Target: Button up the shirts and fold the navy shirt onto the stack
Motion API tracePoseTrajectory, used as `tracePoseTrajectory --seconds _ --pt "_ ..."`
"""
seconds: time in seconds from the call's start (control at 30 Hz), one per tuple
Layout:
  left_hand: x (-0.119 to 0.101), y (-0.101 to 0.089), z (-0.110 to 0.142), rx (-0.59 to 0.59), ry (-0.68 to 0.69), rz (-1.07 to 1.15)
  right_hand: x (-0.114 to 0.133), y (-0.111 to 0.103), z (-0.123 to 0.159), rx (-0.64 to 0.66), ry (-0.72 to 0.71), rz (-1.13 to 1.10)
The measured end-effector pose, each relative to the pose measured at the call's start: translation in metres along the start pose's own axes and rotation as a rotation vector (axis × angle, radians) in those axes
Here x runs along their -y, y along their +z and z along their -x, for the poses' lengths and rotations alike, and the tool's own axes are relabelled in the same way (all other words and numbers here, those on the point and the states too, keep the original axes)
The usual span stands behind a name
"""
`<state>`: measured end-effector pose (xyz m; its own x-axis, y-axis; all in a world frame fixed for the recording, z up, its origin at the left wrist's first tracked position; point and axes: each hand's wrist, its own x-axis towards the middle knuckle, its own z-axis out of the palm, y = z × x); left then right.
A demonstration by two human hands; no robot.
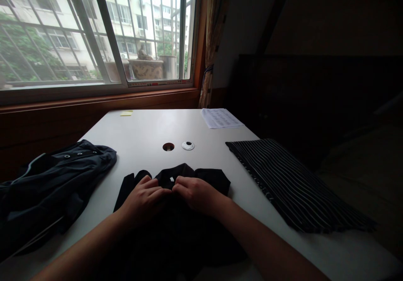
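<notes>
A black collared shirt [179,235] lies on the white table in front of me, its collar [182,170] at the far end and a small white label showing inside the neck. My left hand [146,197] is closed on the left side of the collar opening, fingers pointing inward. Opposite it, my right hand [195,193] pinches the right side of the opening. The fingertips of both hands nearly meet just below the label. Dark cloth hides exactly which edge each hand grips.
On the left lies a dark jacket [72,167] with metal eyelets. A black striped cloth [292,180] is spread at the right. Printed sheets [222,118] and a yellow note [126,113] lie at the table's [157,126] far edge. Near the middle are a round hole [168,147] and a white cap [188,146].
</notes>
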<state>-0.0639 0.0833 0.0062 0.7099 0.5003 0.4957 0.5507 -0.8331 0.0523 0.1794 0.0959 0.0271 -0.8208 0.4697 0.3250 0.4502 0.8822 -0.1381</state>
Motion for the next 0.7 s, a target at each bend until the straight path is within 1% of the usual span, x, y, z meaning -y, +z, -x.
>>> tracePoseTrajectory --seconds 0.1,0.2,0.47,0.6,0.7 --pt "0.0000 -0.0015 -0.0018 -0.007 0.029 0.006 -0.0032 0.0033 0.0006 -0.042 -0.012 -0.026" --pt "0.0007 -0.0021 -0.0015 -0.047 0.070 0.009 -0.0062 0.0069 0.0009 -0.106 -0.020 -0.031" --pt "0.0006 -0.0025 0.0048 -0.126 0.130 0.000 -0.0045 0.0057 0.0026 -0.361 -0.117 -0.019" --pt "-0.0019 -0.0052 0.0031 -0.177 0.147 0.017 -0.0037 0.0046 0.0036 -0.425 -0.145 -0.024" --pt "-0.0025 -0.0053 0.0021 -0.182 0.139 0.016 -0.0036 0.0042 0.0040 -0.459 -0.170 -0.022"
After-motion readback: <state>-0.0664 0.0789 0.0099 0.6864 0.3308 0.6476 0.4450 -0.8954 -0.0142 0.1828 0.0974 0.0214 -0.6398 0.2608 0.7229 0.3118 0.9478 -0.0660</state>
